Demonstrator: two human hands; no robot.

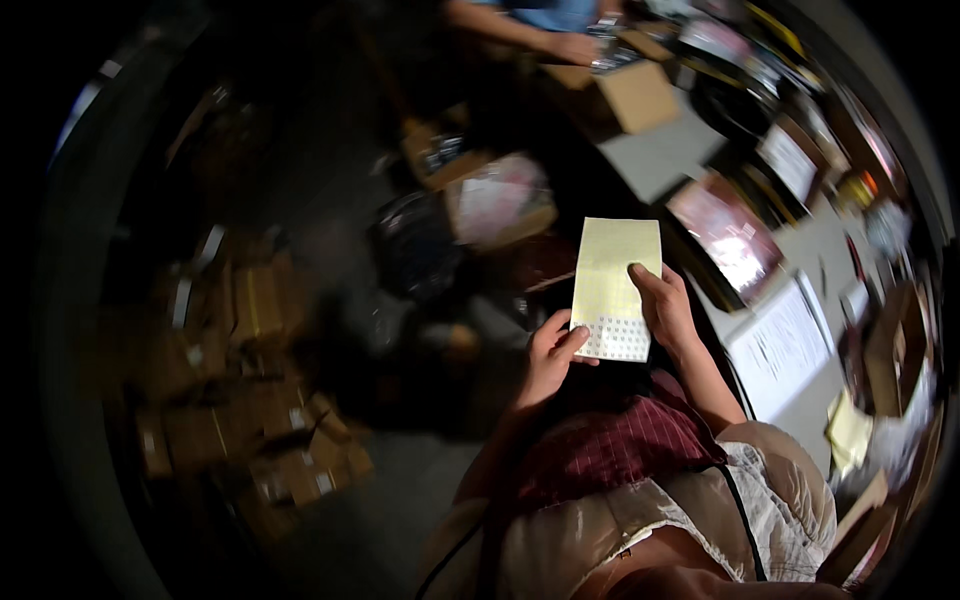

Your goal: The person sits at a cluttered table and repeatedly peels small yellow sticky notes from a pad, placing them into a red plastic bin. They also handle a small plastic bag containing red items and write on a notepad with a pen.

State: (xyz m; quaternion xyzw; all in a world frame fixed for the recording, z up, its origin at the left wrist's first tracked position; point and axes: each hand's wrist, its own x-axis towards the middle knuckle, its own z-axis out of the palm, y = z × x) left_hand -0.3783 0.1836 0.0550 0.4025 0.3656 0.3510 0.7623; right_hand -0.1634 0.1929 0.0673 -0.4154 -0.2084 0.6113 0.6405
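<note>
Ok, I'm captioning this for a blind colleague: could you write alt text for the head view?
A person's left hand and right hand hold a pale yellow sheet with rows of small marks at its near end. On the right, a cluttered table bears papers and a box; cardboard boxes lie in shadow on the left.

Packing workshop or stockroom, brown cardboard boxes (215, 430) heaped on a dim grey floor (395, 490), a dark plastic bag (415, 245) beside a filled carton (524, 227), a long grey tabletop (650, 157) crowded with printed papers (782, 345) and packages, a co-worker (555, 15) at an open box (640, 97).
</note>
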